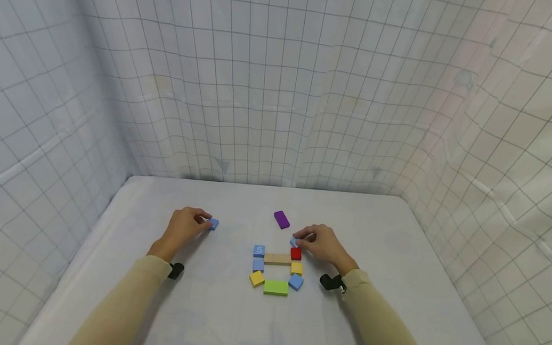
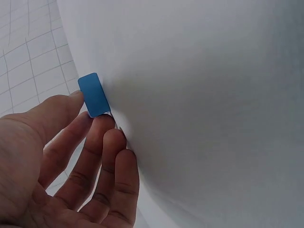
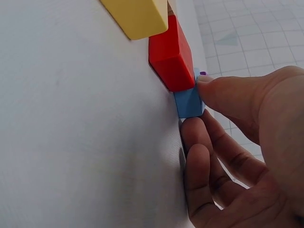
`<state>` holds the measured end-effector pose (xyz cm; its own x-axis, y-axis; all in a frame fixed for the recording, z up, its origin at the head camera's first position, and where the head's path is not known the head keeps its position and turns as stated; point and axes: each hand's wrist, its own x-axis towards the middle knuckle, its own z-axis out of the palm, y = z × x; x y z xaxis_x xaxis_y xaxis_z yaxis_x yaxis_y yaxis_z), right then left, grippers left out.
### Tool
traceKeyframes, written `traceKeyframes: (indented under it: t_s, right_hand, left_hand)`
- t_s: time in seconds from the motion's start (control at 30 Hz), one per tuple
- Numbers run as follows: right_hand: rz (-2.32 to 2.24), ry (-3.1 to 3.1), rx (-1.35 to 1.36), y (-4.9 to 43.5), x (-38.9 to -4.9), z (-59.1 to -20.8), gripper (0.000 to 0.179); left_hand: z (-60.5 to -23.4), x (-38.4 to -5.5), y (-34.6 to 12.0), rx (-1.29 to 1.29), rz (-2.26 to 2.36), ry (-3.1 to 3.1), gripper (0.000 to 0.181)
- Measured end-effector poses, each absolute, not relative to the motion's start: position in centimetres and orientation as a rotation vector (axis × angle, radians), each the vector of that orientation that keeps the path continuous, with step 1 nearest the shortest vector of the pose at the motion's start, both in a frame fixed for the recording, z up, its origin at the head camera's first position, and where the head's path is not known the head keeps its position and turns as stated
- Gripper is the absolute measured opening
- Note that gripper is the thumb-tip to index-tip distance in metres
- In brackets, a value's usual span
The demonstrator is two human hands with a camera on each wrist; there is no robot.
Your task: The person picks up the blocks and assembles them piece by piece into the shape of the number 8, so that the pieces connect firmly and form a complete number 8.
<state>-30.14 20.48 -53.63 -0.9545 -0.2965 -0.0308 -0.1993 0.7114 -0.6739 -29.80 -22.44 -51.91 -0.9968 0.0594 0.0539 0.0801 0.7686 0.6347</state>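
My left hand pinches a blue block between thumb and fingertips, low over the left part of the table. Its other fingers are loosely bent beside the surface. On the other side, my right hand has thumb and fingers on a light blue block, right behind the red block. In the right wrist view the red block partly covers it. A yellow block stands in front of the red one, and a tan wooden plank reaches leftward from it.
A blue block marked 5 and another blue block line the left side. In front are a tilted yellow block, a green block and a tilted blue block. Farther back lies a purple block. Gridded curtains surround the white table.
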Motion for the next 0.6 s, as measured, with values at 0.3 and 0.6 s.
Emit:
traceKeyframes:
  t_s: [0.3, 0.6]
  right_hand:
    - [-1.087, 2.776, -0.416, 20.5, -30.1, -53.5, 0.017]
    - [-1.071, 2.782, -0.416, 20.5, -30.2, -53.5, 0.017]
  left_hand:
    - [-53.6, -31.3, -22.2, -0.192, -1.094, -2.882, 0.032]
    - [-58.4, -35.1, -22.6, -0.22, -1.003, -2.896, 0.032]
